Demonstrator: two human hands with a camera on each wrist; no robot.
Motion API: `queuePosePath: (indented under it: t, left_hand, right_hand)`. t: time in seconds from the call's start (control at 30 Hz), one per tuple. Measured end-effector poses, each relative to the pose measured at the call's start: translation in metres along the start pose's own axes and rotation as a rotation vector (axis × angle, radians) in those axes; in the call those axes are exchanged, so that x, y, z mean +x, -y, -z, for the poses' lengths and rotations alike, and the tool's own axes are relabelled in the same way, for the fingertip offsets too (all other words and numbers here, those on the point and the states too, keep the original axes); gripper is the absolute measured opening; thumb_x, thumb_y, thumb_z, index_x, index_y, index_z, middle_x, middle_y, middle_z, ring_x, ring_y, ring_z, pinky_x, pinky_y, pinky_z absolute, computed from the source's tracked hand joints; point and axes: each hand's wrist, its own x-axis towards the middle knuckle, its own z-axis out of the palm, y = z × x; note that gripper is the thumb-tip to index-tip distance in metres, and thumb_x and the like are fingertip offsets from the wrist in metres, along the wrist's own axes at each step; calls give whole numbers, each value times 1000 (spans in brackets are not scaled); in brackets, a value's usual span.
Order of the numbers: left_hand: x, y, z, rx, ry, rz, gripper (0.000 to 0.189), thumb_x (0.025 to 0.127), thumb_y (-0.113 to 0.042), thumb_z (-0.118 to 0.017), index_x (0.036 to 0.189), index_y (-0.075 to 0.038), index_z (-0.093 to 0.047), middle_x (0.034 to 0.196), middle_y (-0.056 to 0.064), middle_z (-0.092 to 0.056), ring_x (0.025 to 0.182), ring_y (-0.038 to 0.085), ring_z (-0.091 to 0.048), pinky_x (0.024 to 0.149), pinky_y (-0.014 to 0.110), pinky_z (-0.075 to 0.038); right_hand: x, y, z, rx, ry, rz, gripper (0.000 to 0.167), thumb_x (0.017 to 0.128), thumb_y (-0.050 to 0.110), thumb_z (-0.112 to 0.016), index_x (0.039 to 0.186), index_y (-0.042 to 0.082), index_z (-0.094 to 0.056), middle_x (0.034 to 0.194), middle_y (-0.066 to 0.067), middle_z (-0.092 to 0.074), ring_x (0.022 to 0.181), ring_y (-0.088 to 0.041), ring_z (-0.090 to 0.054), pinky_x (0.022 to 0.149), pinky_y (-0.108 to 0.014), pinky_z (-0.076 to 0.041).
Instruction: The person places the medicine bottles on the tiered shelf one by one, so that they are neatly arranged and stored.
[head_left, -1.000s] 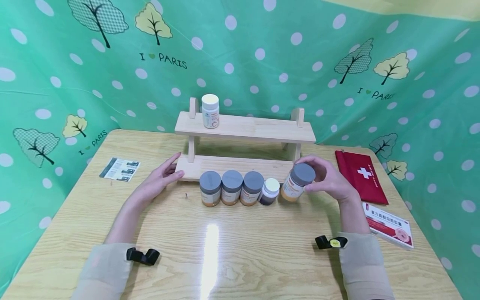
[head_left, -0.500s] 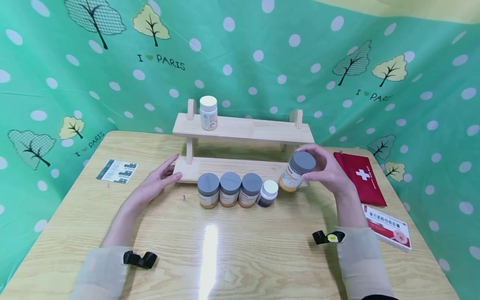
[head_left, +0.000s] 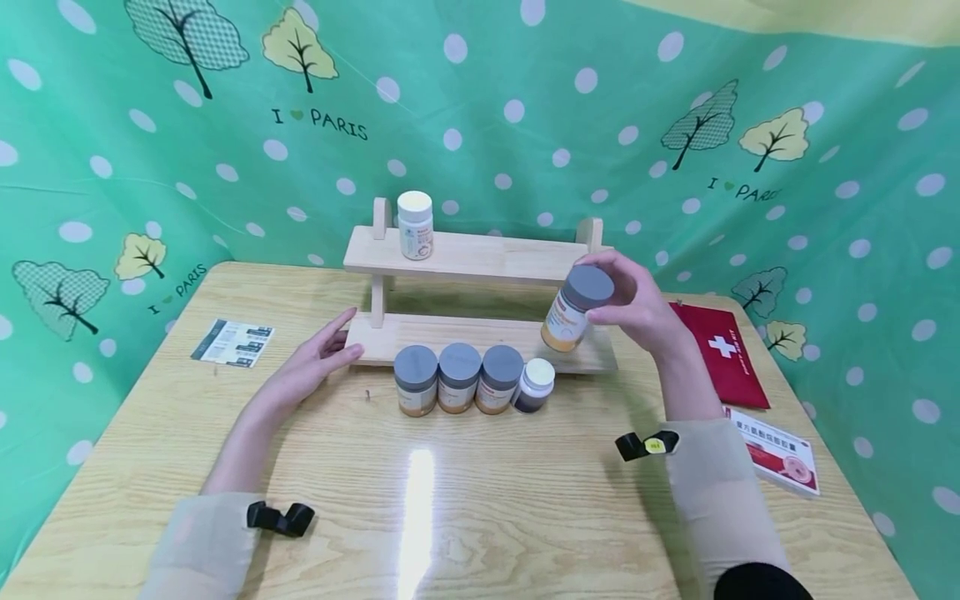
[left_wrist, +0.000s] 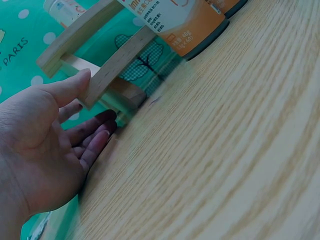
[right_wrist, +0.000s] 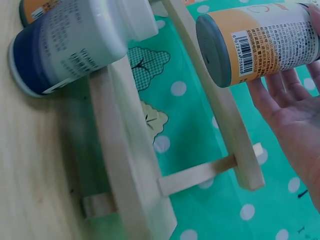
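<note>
My right hand (head_left: 633,300) grips a grey-capped supplement bottle (head_left: 567,322) by its upper part, tilted, over the right side of the two-tier wooden shelf (head_left: 480,327). In the right wrist view, the bottle's orange band and barcode label (right_wrist: 270,47) face the camera, and its base is off the boards. At the shelf's left end my left hand (head_left: 303,367) holds the lower board, thumb at the front corner and index finger toward the back one. Three similar grey-capped bottles (head_left: 459,379) stand upright in front of the shelf, beside a small white-capped bottle (head_left: 535,385).
A white bottle (head_left: 416,225) stands on the upper tier's left. At the table's right lie a red first aid pouch (head_left: 723,354) and a medicine box (head_left: 776,454). A printed card (head_left: 233,342) lies at the left. A green curtain (head_left: 495,150) hangs behind.
My right hand has lifted the grey-capped bottle from beside the row, upward and slightly left over the shelf. The left hand stays at the shelf's end.
</note>
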Motion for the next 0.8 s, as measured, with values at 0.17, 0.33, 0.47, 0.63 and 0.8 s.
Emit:
queuePosePath:
  t: [0.17,0.33,0.47,0.63,0.8]
  left_hand:
    - [0,1,0,-4,-1,-1,84,102,-50,-60,166,-38,-8,164,24,-30,154,43,-26,125,64,-21]
    - [1,2,1,1,-1,1,83,101,-50,-60,166,-40,-8,165,24,-28,154,44,-25,125,65,-20]
    - [0,1,2,9,0,5,83,101,-51,-60,165,-41,-8,167,25,-23,155,45,-22,125,67,-18]
    - [0,0,2,9,4,9,84,101,-52,-60,165,-41,-8,167,25,-22,155,45,-21,124,68,-18]
    - [0,0,1,14,3,7,84,101,-51,-60,166,-40,-8,167,25,-23,155,44,-22,125,67,-18]
  right_hand:
    - [19,7,-5,0,-11,1,61,77,-21,-60,126,15,-65,118,-1,-65,105,-18,-60,93,-29,-54]
    - [38,15,-9,-26,-25,-3,56,78,-19,-61,124,14,-64,118,-2,-64,105,-19,-59,93,-31,-53]
    - [53,21,-12,-42,-24,-13,52,80,-15,-64,124,14,-64,118,-4,-64,105,-21,-60,92,-31,-52]
    - [71,28,-15,-69,-13,5,49,82,-13,-66,123,13,-63,120,-5,-63,107,-22,-60,95,-31,-51]
    - [85,33,-16,-105,-17,19,47,83,-8,-69,125,11,-62,118,-5,-64,108,-23,-61,96,-32,-51]
